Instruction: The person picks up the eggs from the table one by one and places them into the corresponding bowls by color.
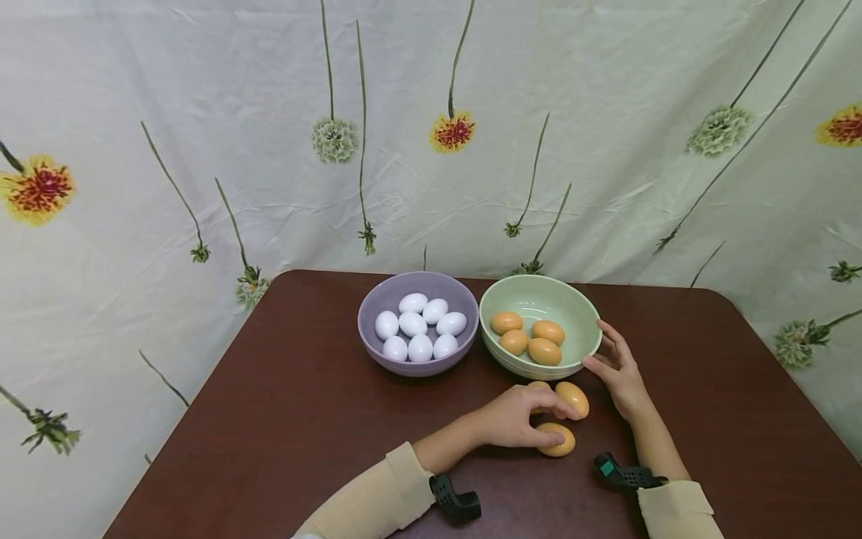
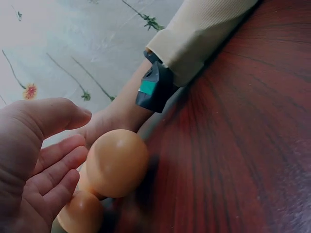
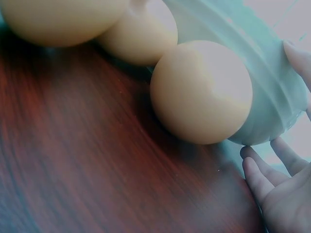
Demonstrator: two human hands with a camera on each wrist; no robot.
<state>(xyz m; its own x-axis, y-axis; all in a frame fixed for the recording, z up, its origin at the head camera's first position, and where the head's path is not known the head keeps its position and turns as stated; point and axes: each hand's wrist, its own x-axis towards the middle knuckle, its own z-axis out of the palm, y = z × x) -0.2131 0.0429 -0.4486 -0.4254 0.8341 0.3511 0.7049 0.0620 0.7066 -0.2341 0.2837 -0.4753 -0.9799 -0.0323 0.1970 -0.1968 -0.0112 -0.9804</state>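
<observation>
My left hand (image 1: 515,415) reaches over loose brown eggs on the table, thumb and fingers apart. Its thumb overlaps the nearest brown egg (image 1: 559,443), and its fingertips come close to another brown egg (image 1: 574,399). A third brown egg (image 1: 538,385) is partly hidden behind that hand. In the left wrist view a brown egg (image 2: 119,162) lies just past the fingertips, outside the grasp. With fingers spread, my right hand (image 1: 621,372) rests against the right side of a light green bowl (image 1: 572,299), which contains several brown eggs (image 1: 544,352).
Left of the green bowl, almost touching it, stands a purple bowl (image 1: 370,329) with several white eggs (image 1: 413,323). Both are near the back edge of the dark red-brown table (image 1: 283,404). Behind hangs a flower-patterned white cloth (image 1: 269,97).
</observation>
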